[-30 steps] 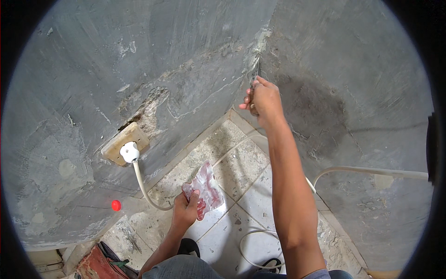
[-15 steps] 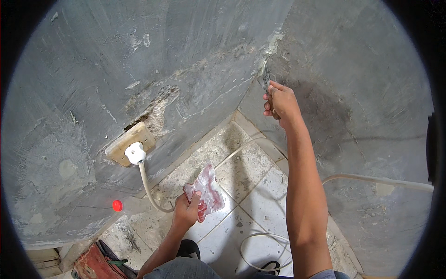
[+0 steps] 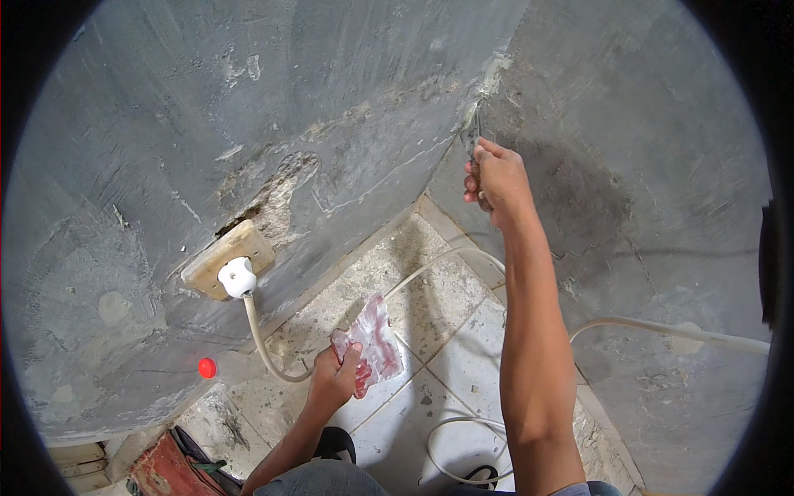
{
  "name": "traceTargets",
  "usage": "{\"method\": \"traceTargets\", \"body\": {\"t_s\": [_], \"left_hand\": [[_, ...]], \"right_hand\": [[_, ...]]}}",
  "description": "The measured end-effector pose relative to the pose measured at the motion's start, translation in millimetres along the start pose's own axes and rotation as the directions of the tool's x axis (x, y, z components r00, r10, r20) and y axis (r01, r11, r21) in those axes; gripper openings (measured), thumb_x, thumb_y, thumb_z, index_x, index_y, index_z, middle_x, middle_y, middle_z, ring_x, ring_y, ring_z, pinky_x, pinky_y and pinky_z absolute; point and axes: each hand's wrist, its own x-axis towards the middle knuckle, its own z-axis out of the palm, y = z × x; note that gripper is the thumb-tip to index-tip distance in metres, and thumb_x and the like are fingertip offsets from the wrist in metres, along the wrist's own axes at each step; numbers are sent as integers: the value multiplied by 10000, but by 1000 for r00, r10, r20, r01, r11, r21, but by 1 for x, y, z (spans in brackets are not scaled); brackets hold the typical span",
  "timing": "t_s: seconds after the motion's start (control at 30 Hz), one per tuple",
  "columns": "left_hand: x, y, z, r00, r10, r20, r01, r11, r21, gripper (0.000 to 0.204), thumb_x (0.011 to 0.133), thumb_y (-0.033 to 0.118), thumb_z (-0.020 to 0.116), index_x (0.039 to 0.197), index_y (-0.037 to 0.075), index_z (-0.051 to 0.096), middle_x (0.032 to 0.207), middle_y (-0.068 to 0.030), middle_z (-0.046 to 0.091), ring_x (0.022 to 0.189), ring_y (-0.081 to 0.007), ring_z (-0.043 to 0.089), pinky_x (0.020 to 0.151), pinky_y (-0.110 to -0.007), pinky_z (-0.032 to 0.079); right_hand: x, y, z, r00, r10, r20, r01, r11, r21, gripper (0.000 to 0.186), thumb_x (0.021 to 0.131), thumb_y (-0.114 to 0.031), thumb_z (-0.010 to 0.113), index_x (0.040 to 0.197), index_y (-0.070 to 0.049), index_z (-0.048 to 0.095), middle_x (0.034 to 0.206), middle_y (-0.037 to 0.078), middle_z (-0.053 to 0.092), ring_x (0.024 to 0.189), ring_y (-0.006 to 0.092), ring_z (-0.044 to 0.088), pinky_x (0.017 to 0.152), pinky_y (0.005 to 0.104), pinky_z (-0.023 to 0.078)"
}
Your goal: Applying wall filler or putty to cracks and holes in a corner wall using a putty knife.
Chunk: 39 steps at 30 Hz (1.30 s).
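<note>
My right hand is raised to the corner where two grey cement walls meet, closed around a thin tool whose tip touches the crumbling corner seam. My left hand hangs low over the tiled floor and grips a small clear plastic bag with red contents. A wooden socket block with a white plug sits on the left wall, beside a broken patch of plaster.
A white cable runs from the plug down across the dusty floor tiles; another white cable crosses the right wall. A red cap lies at the wall's foot. A reddish bag sits bottom left.
My right hand has moved up along the corner seam. My left hand with the bag has stayed low and nearly still.
</note>
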Motion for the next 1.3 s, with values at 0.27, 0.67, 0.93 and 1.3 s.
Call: {"method": "traceTargets", "body": {"t_s": [0.27,0.67,0.93,1.3], "left_hand": [[0,-9,7,1000,7,29,-8,1000,18,279,949,185,546,739,1,556,612,-15,551,554,-86,509,500,-293,409],[-3,-4,10,999,-34,14,33,999,38,295,948,198,544,722,8,554,604,-11,542,547,-92,492,496,-311,392],[0,-14,7,999,-50,-7,50,995,82,294,935,212,547,736,-4,551,584,-49,534,548,-123,491,516,-337,397],[-4,-1,7,999,-19,33,18,999,29,303,946,215,548,734,-1,560,607,-34,558,533,-110,527,494,-313,419]], "right_hand": [[-22,-8,15,999,-54,5,54,994,-95,455,969,-152,459,1388,18,412,715,9,521,460,111,496,363,271,368],[-4,-8,-15,1000,14,6,-14,1000,25,473,975,-126,432,1420,15,353,746,32,505,531,111,469,487,300,506],[-2,-12,14,998,11,-58,-3,992,124,424,951,-89,427,1352,50,413,734,38,510,527,110,488,475,299,511],[3,-13,40,986,-140,-92,130,986,-108,186,907,-81,458,939,78,550,615,59,491,465,157,500,364,321,416]]}}
